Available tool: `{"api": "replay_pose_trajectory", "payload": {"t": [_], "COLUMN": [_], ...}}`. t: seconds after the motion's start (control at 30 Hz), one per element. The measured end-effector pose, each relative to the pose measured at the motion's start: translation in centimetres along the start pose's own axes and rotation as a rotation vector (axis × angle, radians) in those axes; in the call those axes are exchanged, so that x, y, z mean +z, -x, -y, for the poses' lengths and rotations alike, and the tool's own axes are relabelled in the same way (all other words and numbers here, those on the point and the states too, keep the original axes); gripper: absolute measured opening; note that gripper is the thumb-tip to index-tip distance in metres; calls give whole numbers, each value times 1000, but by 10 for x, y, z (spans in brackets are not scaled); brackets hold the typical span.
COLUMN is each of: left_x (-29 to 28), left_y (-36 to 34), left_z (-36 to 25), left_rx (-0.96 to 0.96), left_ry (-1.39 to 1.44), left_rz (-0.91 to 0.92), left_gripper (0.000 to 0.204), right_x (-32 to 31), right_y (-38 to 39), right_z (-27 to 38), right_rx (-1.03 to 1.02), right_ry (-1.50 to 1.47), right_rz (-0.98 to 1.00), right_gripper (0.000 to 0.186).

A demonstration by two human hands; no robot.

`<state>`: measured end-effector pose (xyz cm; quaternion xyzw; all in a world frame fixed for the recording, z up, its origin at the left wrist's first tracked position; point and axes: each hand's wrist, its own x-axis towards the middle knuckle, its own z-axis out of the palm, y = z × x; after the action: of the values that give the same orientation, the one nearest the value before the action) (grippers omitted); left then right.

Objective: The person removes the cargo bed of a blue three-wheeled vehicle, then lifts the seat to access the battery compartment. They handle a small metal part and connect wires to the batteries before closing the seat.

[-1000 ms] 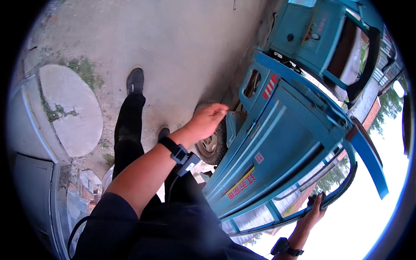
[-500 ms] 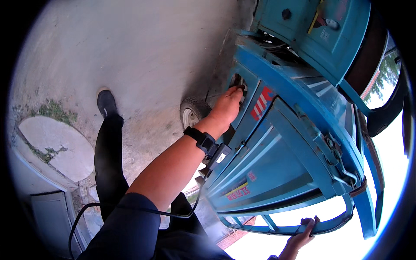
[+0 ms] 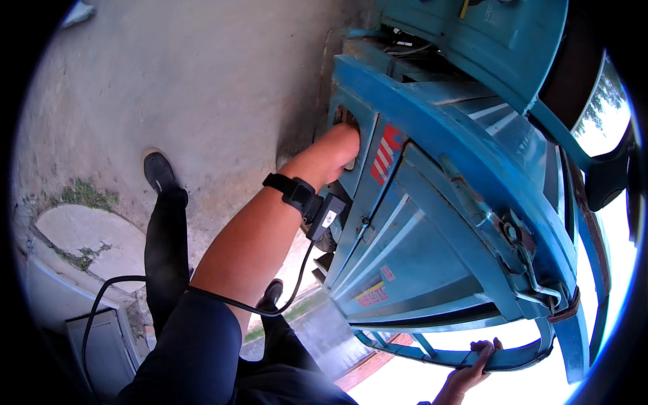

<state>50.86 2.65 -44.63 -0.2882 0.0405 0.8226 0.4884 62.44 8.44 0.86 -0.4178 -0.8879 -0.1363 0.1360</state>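
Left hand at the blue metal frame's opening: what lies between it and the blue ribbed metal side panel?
In the head view, a red-and-white striped sticker lies between the left hand and the panel.

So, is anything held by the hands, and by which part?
The right hand grips the blue rail near its bend. The left hand is partly inside an opening, fingers hidden: its hold cannot be told.

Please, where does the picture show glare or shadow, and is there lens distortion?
In the head view, the background around the right hand is washed out white; in the head view, the ground is darker beside the blue vehicle; toward the head view's dark rim, shapes look bowed.
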Motion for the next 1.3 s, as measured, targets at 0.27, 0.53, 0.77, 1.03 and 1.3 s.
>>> {"api": "replay_pose_trajectory", "payload": {"t": [0.27, 0.53, 0.77, 1.03, 1.3], "left_x": [-5, -28, -11, 0, -14], "left_y": [14, 17, 10, 4, -22], "left_z": [8, 18, 4, -11, -7], "left_rx": [38, 172, 88, -8, -56], "left_ry": [-35, -307, 14, 19, -24], "left_rz": [-47, -128, -54, 111, 223], "left_gripper": [58, 60, 42, 49, 48], "right_x": [-5, -1, -13, -12, -2], "right_y": [-4, -2, -11, -9, 1], "right_z": [-9, -2, -17, -15, 3], "right_rx": [2, 37, -6, 30, 113], "right_ry": [-54, -66, -98, -97, -103], "right_rz": [33, 22, 90, 88, 32], "right_gripper": [45, 44, 43, 47, 48]}}
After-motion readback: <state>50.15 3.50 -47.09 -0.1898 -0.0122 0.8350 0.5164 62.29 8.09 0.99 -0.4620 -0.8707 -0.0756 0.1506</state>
